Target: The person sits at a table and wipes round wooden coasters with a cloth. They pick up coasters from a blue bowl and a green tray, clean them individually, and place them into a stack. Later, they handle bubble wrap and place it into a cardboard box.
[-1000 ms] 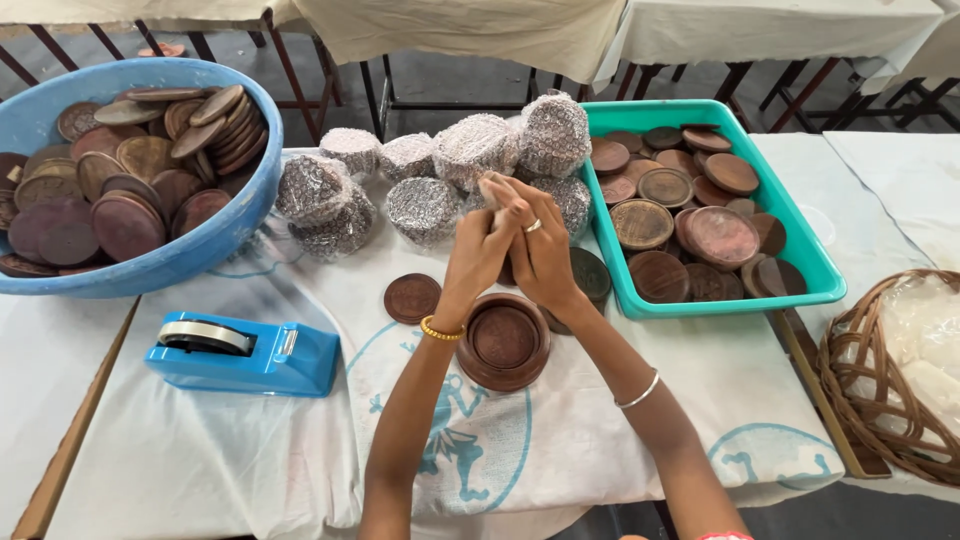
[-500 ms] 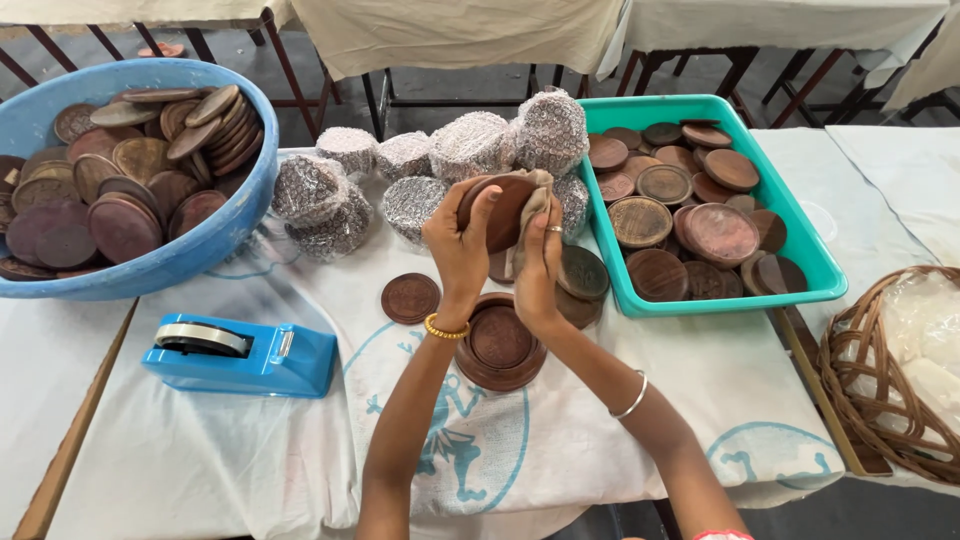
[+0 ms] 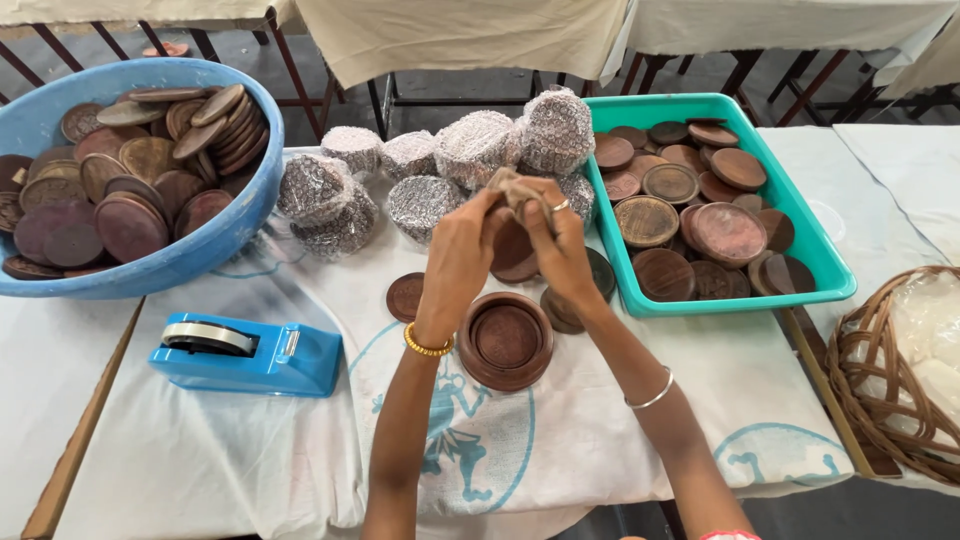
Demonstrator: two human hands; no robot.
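Observation:
Raised above the table, my left hand [image 3: 462, 245] and my right hand [image 3: 556, 240] together hold a round brown wooden disc [image 3: 512, 247], with a small brownish cloth [image 3: 512, 187] bunched at my fingertips over its top edge. Directly below them a stack of round wooden lids [image 3: 505, 340] rests on the white printed cloth [image 3: 300, 440]. A small flat brown disc [image 3: 405, 296] lies to its left, and two darker discs [image 3: 570, 300] lie beneath my right hand.
A blue basin [image 3: 190, 250] of wooden discs stands at the far left, a teal tray [image 3: 715, 295] of discs at the right. Several bubble-wrapped bundles [image 3: 475, 145] sit at the back. A blue tape dispenser [image 3: 245, 355] lies front left, a wicker basket [image 3: 880, 390] far right.
The disc, held flat-on half a second ago, is lower between my hands now, and the cloth has come up over its top edge.

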